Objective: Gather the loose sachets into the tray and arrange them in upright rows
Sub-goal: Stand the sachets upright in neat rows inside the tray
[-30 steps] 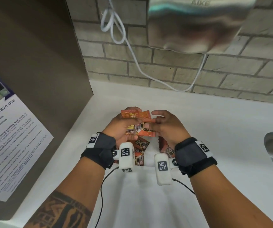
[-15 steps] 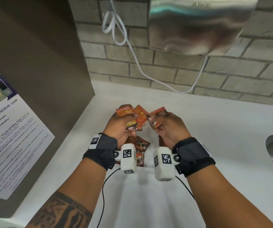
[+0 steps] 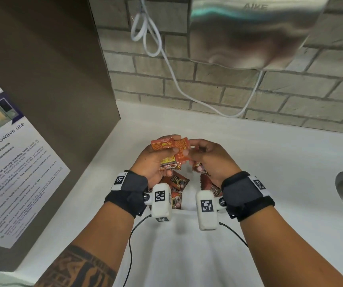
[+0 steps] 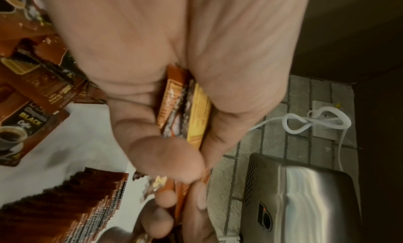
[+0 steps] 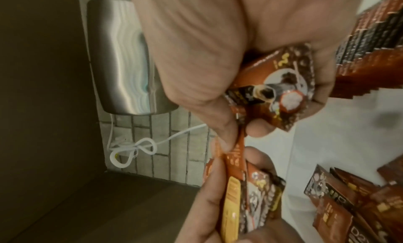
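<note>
**Operator:** Now, compared with half a second ago, the fan of sachets in my left hand (image 3: 156,160) has closed into a tighter stack (image 4: 185,112), and my right hand (image 3: 212,160) has moved in until its fingertips meet that stack at its upper right edge. A second earlier the two hands were already together; they parted briefly and have rejoined.

**Supervisor:** Meaning for the task?

**Operator:** I judge this as squaring up a handful before it goes into a row. Gathering is not finished: loose sachets (image 3: 176,183) lie flat below my hands, towards the near edge of the white counter (image 3: 269,162). An upright row (image 4: 72,203) already stands packed edge to edge. I cannot make out the tray's walls.

**Supervisor:** Grip state?

**Operator:** Left fingers and thumb are curled round the stack, clamping it on both faces. The right thumb and forefinger pinch the edge of an orange sachet (image 5: 234,153) in that stack, while the remaining right fingers curl round one brown sachet (image 5: 290,91) against the palm.

**Supervisor:** Pose?

**Operator:** Both hands are raised above the counter, wrists level, knuckles facing me.
</note>
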`<state>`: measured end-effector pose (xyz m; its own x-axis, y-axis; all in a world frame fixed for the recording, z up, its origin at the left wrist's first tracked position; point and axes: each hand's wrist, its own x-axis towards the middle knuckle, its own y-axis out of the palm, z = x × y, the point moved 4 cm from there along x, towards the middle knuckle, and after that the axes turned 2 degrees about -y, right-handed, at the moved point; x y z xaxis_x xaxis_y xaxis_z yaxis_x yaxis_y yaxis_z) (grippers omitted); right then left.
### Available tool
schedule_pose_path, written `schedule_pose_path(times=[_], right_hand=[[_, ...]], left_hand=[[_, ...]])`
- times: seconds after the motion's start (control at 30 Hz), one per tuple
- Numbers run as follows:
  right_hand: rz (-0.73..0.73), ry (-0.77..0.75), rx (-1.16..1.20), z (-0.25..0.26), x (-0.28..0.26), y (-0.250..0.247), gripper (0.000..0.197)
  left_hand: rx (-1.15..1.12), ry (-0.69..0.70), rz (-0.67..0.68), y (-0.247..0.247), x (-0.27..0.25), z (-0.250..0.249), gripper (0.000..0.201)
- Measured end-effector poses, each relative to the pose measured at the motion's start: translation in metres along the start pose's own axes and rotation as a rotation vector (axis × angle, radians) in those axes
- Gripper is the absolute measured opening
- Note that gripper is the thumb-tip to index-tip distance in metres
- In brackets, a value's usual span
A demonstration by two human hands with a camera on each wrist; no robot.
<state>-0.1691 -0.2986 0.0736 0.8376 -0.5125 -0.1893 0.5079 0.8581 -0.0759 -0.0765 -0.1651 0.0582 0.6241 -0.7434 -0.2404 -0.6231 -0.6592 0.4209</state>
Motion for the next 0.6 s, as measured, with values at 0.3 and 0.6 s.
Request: schedule_pose_path(times=[0.3,0.6], right_hand=[[-0.093,-0.540,-0.534,0.020,-0.015,0.001,0.026],[-0.008,-0.227,-0.395,0.009,-0.013,-0.008,0.046]], left_hand=[[-0.125,-0.185,0.019,-0.009,0.010,0.003,0.052],[0.085,-0.002,-0.087,-0.013,0.011,-0.003,0.022]])
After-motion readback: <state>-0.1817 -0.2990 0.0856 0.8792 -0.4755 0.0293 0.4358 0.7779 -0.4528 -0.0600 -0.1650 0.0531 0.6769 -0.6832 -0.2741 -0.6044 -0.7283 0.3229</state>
